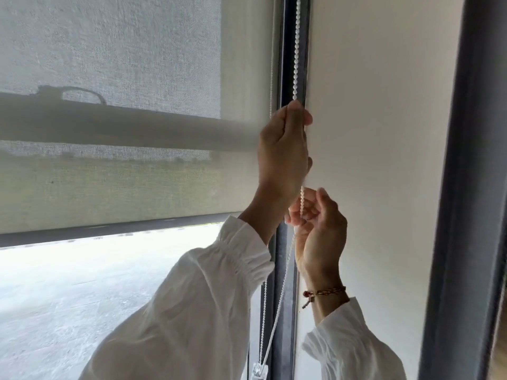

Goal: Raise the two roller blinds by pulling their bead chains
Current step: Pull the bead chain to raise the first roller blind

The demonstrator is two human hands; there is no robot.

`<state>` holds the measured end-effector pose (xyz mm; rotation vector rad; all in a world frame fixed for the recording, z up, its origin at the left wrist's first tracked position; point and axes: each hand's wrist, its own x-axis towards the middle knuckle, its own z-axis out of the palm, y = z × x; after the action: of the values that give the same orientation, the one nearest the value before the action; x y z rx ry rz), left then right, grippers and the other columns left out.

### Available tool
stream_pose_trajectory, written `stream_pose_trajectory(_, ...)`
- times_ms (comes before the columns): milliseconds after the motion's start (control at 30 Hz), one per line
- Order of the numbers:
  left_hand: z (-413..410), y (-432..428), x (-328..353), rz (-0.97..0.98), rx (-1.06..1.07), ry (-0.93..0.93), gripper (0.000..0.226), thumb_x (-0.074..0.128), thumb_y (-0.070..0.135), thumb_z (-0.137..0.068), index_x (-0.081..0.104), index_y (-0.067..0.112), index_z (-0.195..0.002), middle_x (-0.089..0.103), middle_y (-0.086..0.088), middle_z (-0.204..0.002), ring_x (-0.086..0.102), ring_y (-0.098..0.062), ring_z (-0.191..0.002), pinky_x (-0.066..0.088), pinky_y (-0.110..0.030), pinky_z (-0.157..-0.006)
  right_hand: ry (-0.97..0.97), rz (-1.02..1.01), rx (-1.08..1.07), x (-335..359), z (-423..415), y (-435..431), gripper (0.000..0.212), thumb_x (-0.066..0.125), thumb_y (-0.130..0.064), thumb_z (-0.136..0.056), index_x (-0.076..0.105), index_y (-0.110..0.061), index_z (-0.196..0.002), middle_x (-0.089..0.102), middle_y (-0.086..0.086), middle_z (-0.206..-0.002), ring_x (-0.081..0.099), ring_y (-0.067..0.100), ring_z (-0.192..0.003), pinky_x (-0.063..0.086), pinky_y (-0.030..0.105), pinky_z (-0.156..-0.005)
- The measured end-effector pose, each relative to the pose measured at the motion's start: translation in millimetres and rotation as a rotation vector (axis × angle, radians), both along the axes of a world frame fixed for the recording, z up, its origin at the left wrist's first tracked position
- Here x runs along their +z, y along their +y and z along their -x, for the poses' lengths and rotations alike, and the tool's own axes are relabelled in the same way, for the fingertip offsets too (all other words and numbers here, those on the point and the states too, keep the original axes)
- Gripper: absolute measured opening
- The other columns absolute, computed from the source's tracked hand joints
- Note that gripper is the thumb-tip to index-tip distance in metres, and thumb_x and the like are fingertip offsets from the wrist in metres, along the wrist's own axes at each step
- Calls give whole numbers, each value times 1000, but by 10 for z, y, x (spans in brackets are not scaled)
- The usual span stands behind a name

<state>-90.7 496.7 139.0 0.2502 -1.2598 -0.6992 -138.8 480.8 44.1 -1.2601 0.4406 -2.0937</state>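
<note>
A white bead chain (296,50) hangs down the dark window frame between two blinds. My left hand (284,149) grips the chain high up, fingers curled round it. Just below, my right hand (319,226) pinches the same chain between thumb and fingers. The chain runs on down to a clear clip (259,370) near the bottom. The left blind (123,187) is a grey mesh, partly raised, its bottom bar (109,231) above bright open glass. The right blind (384,160) is a plain cream sheet covering its whole window.
A dark grey frame post (288,297) stands between the two windows. Another grey frame edge (463,187) rises at the far right. Through the mesh a dark horizontal rail shows outside. Both white sleeves fill the lower middle.
</note>
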Motion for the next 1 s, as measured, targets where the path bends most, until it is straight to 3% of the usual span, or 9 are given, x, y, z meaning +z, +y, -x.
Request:
stream_pose_trajectory(67, -15, -2, -29, 29, 14, 6, 37, 37, 22, -97, 48, 17, -62, 28, 2, -44, 22, -6, -31, 21, -14, -36, -115, -26, 133, 132, 110, -26, 35, 39, -28, -96, 68, -20, -80, 71, -9, -67, 67, 5, -67, 49, 28, -73)
stream_pose_trajectory(167, -10, 4, -142, 64, 48, -21, 40, 37, 24, -96, 48, 22, -58, 34, 9, -38, 27, -3, -32, 23, -20, -41, -130, 0, 214, 393, 210, 35, 29, 38, -22, -98, 63, -8, -98, 71, 0, -86, 70, 7, -79, 51, 25, -76)
stream_pose_trajectory(267, 21, 28, -318, 64, 10, -36, 44, 37, 18, -97, 50, 26, -55, 41, 12, -35, 35, -1, -31, 27, -17, -36, -88, 53, 250, 636, 194, 147, 24, 42, -15, -97, 63, -4, -97, 71, 4, -86, 70, 11, -82, 55, 20, -74)
stream_pose_trajectory(467, -34, 28, -853, 20, 159, -139, 39, 42, 28, -91, 52, 33, -53, 41, 13, -39, 33, -5, -36, 23, -21, -45, -19, 92, 287, 925, 122, 252, 22, 43, -12, -96, 63, -5, -90, 71, 6, -79, 70, 25, -88, 54, 38, -89)
stream_pose_trajectory(567, -77, 31, -1184, -27, 174, -162, 33, 44, 39, -85, 51, 32, -54, 38, 13, -40, 29, -4, -39, 22, -22, -48, 7, 72, 304, 993, 85, 239, 19, 43, -10, -96, 61, -5, -95, 70, 10, -84, 71, 25, -85, 57, 38, -82)
stream_pose_trajectory(633, -101, 10, -1350, -42, 191, -180, 32, 44, 45, -81, 50, 31, -54, 37, 13, -40, 28, -4, -40, 22, -23, -47, 38, 19, 293, 1034, 41, 230, 17, 44, -9, -95, 60, -5, -98, 68, 13, -89, 71, 20, -73, 59, 30, -67)
stream_pose_trajectory(733, -127, -11, -1437, -36, 221, -198, 32, 42, 46, -82, 48, 32, -54, 37, 12, -41, 29, -5, -41, 24, -23, -47, 69, -34, 251, 1034, -54, 201, 16, 46, -9, -95, 62, -7, -96, 58, 6, -68, 44, 6, -43, 34, 16, -38)
stream_pose_trajectory(833, -140, -50, -1425, 17, 279, -232, 32, 41, 42, -84, 46, 29, -55, 40, 14, -45, 33, -4, -44, 27, -20, -46, 23, 21, 178, 972, -116, 152, 20, 46, -10, -95, 65, -13, -89, 37, -3, -53, 26, 3, -40, 19, 14, -34)
stream_pose_trajectory(1000, -190, -152, -1397, -75, 124, -248, 32, 43, 48, -79, 46, 29, -54, 36, 12, -41, 26, -3, -42, 22, -22, -47, -88, 122, 121, 917, -29, 152, 18, 49, -7, -93, 67, -9, -90, 32, -5, -50, 24, 5, -41, 18, 14, -34)
